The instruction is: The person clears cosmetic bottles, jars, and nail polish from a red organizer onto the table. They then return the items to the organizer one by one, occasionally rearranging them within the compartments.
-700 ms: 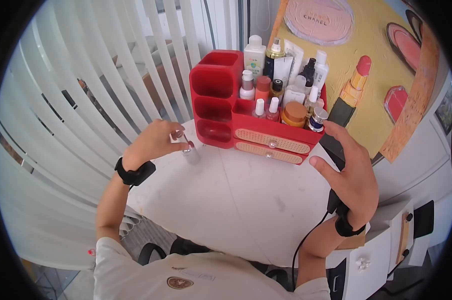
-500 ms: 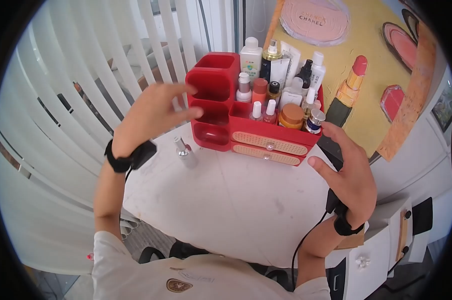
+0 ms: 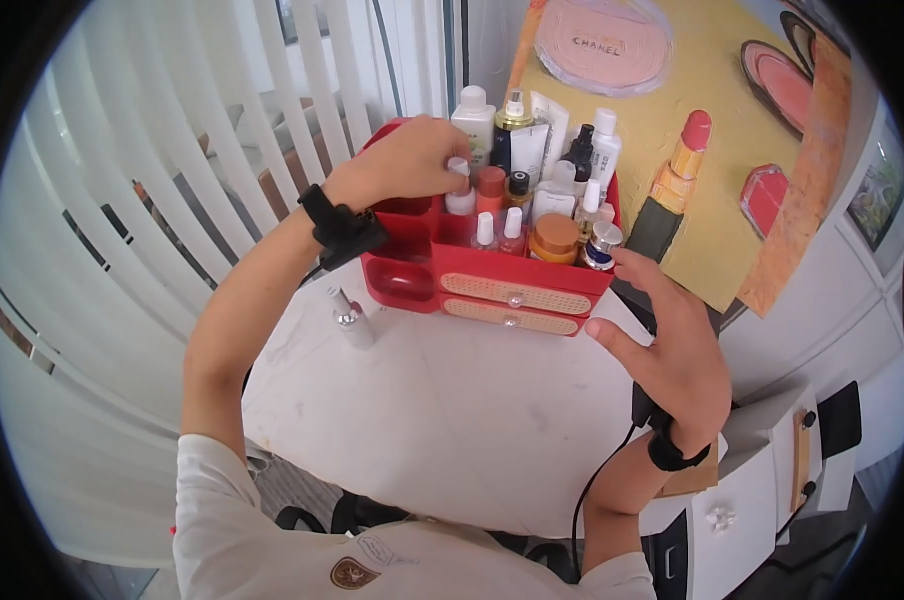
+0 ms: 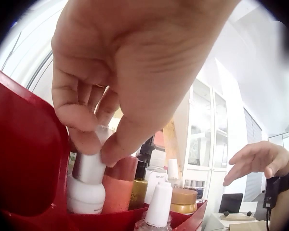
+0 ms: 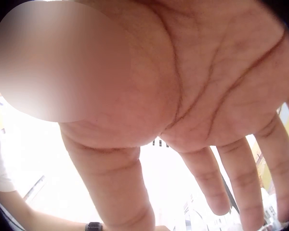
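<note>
My left hand [image 3: 404, 162] reaches over the left part of a red cosmetics organizer [image 3: 525, 267]. In the left wrist view its thumb and fingers pinch the top of a white bottle with a silver collar [image 4: 86, 195], which stands upright in the organizer beside a coral-coloured bottle [image 4: 118, 190]. My right hand [image 3: 677, 350] is held by the organizer's front right corner, fingers spread and the palm bare in the right wrist view. On the white table, left of the organizer, a small silver-topped bottle [image 3: 353, 322] stands alone.
The organizer also holds nail polish bottles, an orange-lidded jar [image 3: 555, 240], tubes and several tall bottles. Two woven-front drawers [image 3: 492, 290] sit below. Vertical blinds [image 3: 122, 250] hang at left; a painted makeup board [image 3: 717, 170] leans behind at right. The white table [image 3: 442, 420] has a rounded edge.
My left hand has left the silver-topped bottle on the table, moved up and right over the organizer, and taken hold of the white bottle's top. My right hand keeps its place by the organizer's corner.
</note>
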A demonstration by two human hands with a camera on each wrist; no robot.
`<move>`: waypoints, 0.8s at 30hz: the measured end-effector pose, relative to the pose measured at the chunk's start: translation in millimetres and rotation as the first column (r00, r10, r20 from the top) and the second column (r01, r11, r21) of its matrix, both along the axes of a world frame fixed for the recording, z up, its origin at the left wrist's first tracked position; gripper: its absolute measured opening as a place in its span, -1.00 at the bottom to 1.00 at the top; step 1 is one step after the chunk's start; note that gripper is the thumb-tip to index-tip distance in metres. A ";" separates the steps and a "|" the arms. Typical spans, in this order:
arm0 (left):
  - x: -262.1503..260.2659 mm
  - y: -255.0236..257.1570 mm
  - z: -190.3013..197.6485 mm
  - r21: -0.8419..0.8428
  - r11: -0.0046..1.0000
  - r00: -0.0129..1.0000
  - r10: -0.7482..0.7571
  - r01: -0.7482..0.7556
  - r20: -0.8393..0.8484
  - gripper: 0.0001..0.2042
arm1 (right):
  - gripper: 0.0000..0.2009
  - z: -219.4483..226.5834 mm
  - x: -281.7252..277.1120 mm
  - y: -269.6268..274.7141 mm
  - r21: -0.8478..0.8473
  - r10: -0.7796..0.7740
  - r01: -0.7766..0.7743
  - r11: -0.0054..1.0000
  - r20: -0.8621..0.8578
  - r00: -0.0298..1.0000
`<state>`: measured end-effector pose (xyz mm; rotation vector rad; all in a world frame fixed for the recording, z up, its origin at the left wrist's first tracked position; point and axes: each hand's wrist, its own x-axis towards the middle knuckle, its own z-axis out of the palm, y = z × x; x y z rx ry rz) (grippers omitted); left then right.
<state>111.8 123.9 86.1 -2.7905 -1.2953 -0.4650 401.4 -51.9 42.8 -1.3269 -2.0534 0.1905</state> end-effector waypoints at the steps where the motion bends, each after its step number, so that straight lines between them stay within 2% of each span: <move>1: -3.8 -0.7 2.1 0.083 0.996 0.997 -0.021 0.014 0.076 -0.65 | -0.38 0.1 0.2 0.0 0.000 -0.007 0.007 1.000 -0.003 1.000; 2: -7.9 -3.2 3.8 0.166 0.986 0.988 -0.047 0.022 0.148 -0.66 | -0.38 0.2 0.3 -0.3 0.000 -0.014 0.014 1.000 -0.005 1.000; 3: -14.1 -7.2 7.3 0.161 0.987 0.988 -0.042 0.018 0.147 -0.66 | -0.38 1.1 0.3 -1.3 -0.005 -0.009 0.009 1.000 -0.006 1.000; 5: -25.1 -29.9 27.0 0.284 0.953 0.942 0.001 -0.103 0.336 -0.68 | -0.39 3.9 0.0 -4.6 -0.006 -0.011 0.010 1.000 -0.026 1.000; 9: -58.6 -81.8 39.7 0.363 0.925 0.920 -0.041 -0.113 0.390 -0.61 | -0.40 8.7 -2.9 -5.8 -0.027 -0.007 0.006 1.000 -0.037 0.999; 11: -65.8 -121.4 31.3 0.088 0.983 0.874 0.099 -0.159 0.477 -0.50 | -0.39 7.9 -3.3 -4.9 -0.034 -0.005 0.003 0.999 -0.045 0.999; 13: -77.0 -146.8 8.8 -0.030 0.972 0.865 0.223 -0.235 0.449 -0.42 | -0.39 5.3 -4.0 -3.0 -0.012 0.004 -0.004 1.000 -0.033 0.999; 15: -85.3 -165.9 -20.6 -0.136 0.955 0.861 0.296 -0.263 0.414 -0.40 | -0.40 3.7 -5.0 -2.3 -0.002 -0.009 0.009 1.000 -0.027 1.000; 16: -89.9 -172.5 -34.6 -0.137 0.955 0.861 0.297 -0.264 0.413 -0.40 | -0.40 3.2 -5.4 -2.3 -0.004 -0.008 0.008 1.000 -0.028 1.000; 18: -99.8 -180.4 -61.0 -0.260 0.904 0.837 0.415 -0.339 0.355 -0.40 | -0.40 2.4 -7.1 -2.5 0.000 0.011 -0.011 1.000 -0.026 1.000; 24: -115.6 -175.0 -116.5 -0.243 0.879 0.810 0.474 -0.411 0.345 -0.39 | -0.40 6.6 -12.4 -8.0 -0.010 0.011 -0.011 1.000 0.030 0.999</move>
